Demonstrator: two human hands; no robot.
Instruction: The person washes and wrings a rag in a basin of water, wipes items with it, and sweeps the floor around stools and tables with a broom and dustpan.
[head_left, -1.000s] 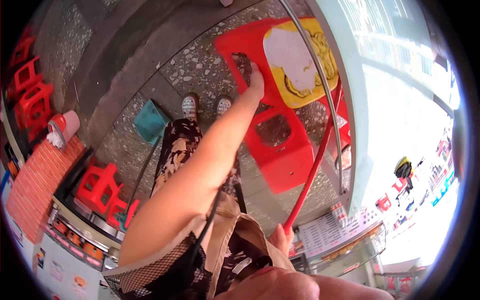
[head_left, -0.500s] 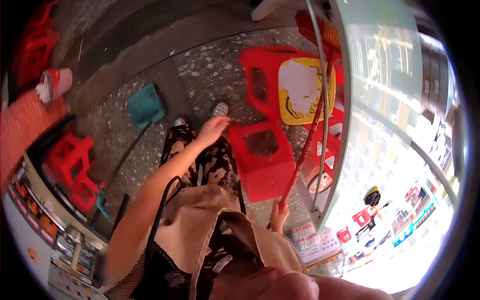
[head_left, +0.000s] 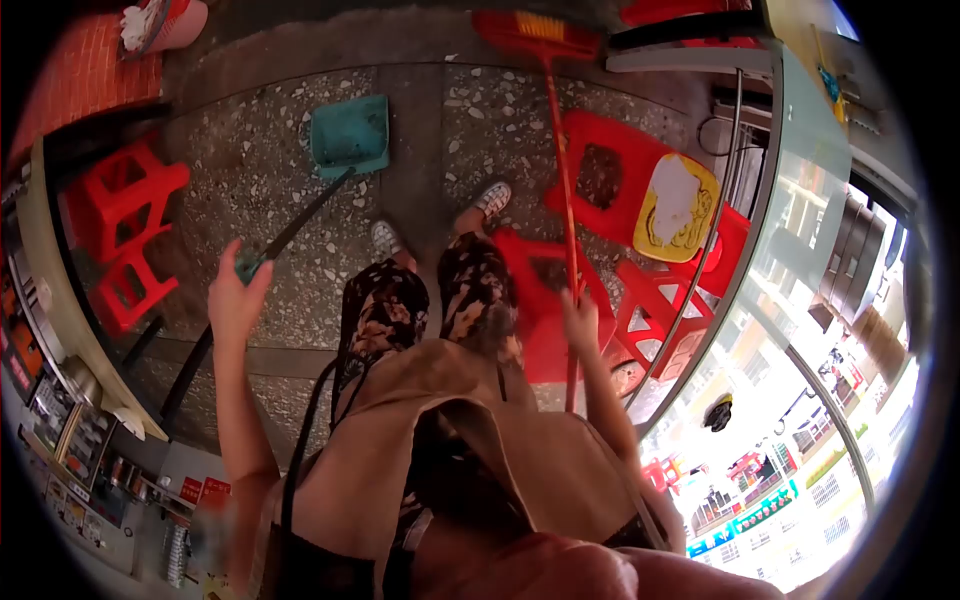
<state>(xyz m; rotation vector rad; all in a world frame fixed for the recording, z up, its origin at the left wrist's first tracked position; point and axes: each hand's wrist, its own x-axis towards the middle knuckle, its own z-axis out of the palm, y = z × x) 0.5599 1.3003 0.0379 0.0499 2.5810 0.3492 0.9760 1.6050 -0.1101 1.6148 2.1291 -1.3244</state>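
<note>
My left hand point(head_left: 235, 300) is at the top end of a long dark handle, its thumb and fingers curved round the teal grip. That handle belongs to a teal dustpan point(head_left: 350, 135), which is on the speckled floor ahead of my feet. My right hand point(head_left: 581, 325) is closed round the red stick of a broom point(head_left: 562, 165). The broom's red head with orange-yellow bristles is at the top of the view. Beside the stick is a red plastic stool point(head_left: 535, 335), partly behind it. My palms and some fingers are hidden.
More red stools stand at left point(head_left: 125, 200) and right point(head_left: 600, 165). A yellow stool top point(head_left: 680, 205) with a pale patch sits by a metal rail point(head_left: 725, 200). A glass-sided cabinet point(head_left: 790, 240) bounds the right. A pink bucket point(head_left: 180, 25) is at upper left.
My left hand has moved from in front of my legs out to the dustpan handle. The broom has swung more upright, its head further left. The view has turned and shifted.
</note>
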